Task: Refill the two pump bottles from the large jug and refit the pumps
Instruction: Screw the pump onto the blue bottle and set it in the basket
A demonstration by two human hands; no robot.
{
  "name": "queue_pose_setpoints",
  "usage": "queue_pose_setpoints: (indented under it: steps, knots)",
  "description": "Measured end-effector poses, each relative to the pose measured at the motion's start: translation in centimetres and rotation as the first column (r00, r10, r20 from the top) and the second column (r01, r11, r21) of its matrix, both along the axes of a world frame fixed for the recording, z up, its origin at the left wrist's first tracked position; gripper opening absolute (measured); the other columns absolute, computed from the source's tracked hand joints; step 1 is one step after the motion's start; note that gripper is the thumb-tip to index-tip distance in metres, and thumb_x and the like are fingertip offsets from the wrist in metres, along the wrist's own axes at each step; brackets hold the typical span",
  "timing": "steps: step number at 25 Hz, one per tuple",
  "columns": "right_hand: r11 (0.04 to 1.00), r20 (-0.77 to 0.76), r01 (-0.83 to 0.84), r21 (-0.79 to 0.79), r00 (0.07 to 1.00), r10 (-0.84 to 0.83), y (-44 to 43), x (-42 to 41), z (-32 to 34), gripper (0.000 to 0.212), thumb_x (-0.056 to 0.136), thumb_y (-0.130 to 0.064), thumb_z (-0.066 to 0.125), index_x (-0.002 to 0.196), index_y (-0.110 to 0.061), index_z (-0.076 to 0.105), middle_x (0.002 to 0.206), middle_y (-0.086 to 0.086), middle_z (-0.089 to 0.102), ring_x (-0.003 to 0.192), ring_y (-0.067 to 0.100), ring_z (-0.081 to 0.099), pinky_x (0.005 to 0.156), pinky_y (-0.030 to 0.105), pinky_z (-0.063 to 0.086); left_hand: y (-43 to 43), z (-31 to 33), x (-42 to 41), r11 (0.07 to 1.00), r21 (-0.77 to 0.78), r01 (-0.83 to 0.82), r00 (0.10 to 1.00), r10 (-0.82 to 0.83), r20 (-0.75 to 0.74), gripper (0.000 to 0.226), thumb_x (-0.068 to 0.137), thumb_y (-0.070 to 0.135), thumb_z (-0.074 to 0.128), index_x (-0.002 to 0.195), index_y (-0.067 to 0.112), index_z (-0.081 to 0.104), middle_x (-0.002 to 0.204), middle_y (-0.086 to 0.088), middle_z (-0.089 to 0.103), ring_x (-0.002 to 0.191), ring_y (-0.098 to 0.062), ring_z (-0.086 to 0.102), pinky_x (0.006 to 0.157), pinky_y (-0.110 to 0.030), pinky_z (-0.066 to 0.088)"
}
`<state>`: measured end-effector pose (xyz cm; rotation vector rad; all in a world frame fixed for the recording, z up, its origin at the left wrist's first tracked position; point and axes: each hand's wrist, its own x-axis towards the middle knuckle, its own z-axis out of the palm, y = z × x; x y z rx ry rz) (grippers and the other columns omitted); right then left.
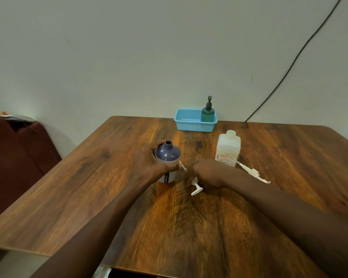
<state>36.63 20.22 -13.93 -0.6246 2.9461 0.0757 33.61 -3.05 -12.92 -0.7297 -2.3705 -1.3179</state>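
purple bottle [167,157] reads "JOYO", square bottle [227,150] label "CHG"

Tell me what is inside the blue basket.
In the blue basket, a green pump bottle stands at the right end. The front wall hides its base and the floor.

Glossy wood-grain table [249,197], smooth purple plastic bottle [167,152], perforated blue plastic basket [191,125] (slightly shiny).

Left bottle [167,155], right bottle [228,149], pump [196,189] between them, second pump [253,173] rightmost, basket [189,122] behind, dispenser [208,113] inside
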Motion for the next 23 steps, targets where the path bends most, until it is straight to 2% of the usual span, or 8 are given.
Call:
queue_pose_setpoints:
  steps: [2,4,6,9,15,17,20,23]
  knots:
    - [0.999,0.021,-0.016,0.031,1.0,0.016,-0.2,-0.1,-0.1,0.044,0.084,-0.015,0.076,0.125,-0.028,0.069,0.123,0.0,0.068,0.104,0.018,0.065,0.084,0.03,0.056,-0.1,-0.1,-0.1,1.0,-0.003,0.001,1.0,-0.001,0.0,0.075,0.059,0.045,0.097,0.125,0.03,0.065,0.106,0.023,0.063,0.093,0.013,0.06,0.075,-0.006,0.048]
    - [0.999,-0.029,-0.028,0.016,0.999,0.028,-0.3,-0.2,0.3,0.039,0.086,-0.019,0.075,0.123,-0.027,0.07,0.116,0.001,0.07,0.097,0.017,0.066,0.077,0.028,0.054,-0.2,-0.2,-0.1,1.0,-0.001,0.003,1.0,-0.003,0.001,0.077,0.058,0.049,0.096,0.125,0.029,0.065,0.108,0.02,0.065,0.095,0.009,0.062,0.077,-0.009,0.049]
    - [0.985,-0.089,-0.018,-0.17,0.996,0.003,-0.2,-0.2,1.4,0.031,0.088,-0.022,0.072,0.118,-0.028,0.073,0.108,-0.002,0.073,0.09,0.013,0.067,0.074,0.029,0.053,-0.2,-0.3,0.0,1.0,0.008,0.0,1.0,0.0,0.012,0.077,0.058,0.049,0.096,0.125,0.029,0.065,0.108,0.02,0.066,0.096,0.008,0.063,0.078,-0.01,0.049]
    - [0.846,-0.198,-0.072,-0.529,0.979,-0.04,0.1,0.0,3.7,0.027,0.092,-0.016,0.067,0.112,-0.031,0.076,0.103,-0.012,0.074,0.091,0.006,0.067,0.079,0.029,0.054,-0.3,-0.2,0.1,1.0,0.017,-0.002,1.0,0.002,0.021,0.074,0.059,0.051,0.094,0.123,0.03,0.065,0.106,0.022,0.065,0.095,0.009,0.063,0.076,-0.008,0.05]
    - [0.571,-0.399,-0.178,-0.802,0.871,-0.288,-1.7,1.1,9.0,0.029,0.096,-0.019,0.071,0.125,-0.013,0.07,0.115,0.003,0.073,0.095,0.002,0.068,0.08,0.011,0.055,-0.2,-0.2,0.0,0.999,0.01,-0.052,0.998,0.051,0.032,0.076,0.059,0.05,0.094,0.125,0.026,0.067,0.11,0.013,0.07,0.097,0.0,0.066,0.081,-0.021,0.056]
    - [0.484,-0.405,-0.21,-0.849,0.848,-0.342,-2.0,1.0,10.5,0.035,0.098,-0.024,0.068,0.131,-0.014,0.066,0.119,0.001,0.072,0.105,0.007,0.069,0.083,0.017,0.058,0.0,-0.1,0.1,0.998,-0.004,-0.063,0.997,0.063,0.035,0.076,0.06,0.048,0.095,0.126,0.025,0.066,0.11,0.012,0.069,0.097,-0.004,0.066,0.081,-0.022,0.056]
    - [0.341,-0.369,-0.251,-0.906,0.862,-0.348,-2.1,0.7,11.9,0.035,0.098,-0.025,0.067,0.132,-0.017,0.066,0.119,-0.001,0.072,0.107,0.014,0.071,0.086,0.038,0.063,0.2,-0.1,-0.2,0.998,-0.019,-0.056,0.997,0.057,0.043,0.075,0.06,0.047,0.095,0.125,0.024,0.066,0.109,0.011,0.069,0.098,-0.006,0.066,0.082,-0.023,0.056]
    - [0.292,-0.356,-0.258,-0.921,0.863,-0.36,-2.3,0.7,12.4,0.034,0.098,-0.025,0.067,0.13,-0.013,0.067,0.116,0.002,0.073,0.106,0.019,0.072,0.085,0.046,0.063,0.4,-0.3,-0.5,0.997,-0.04,-0.062,0.996,0.064,0.062,0.083,0.056,0.057,0.091,0.127,0.023,0.067,0.112,0.008,0.07,0.1,-0.009,0.065,0.085,-0.029,0.057]
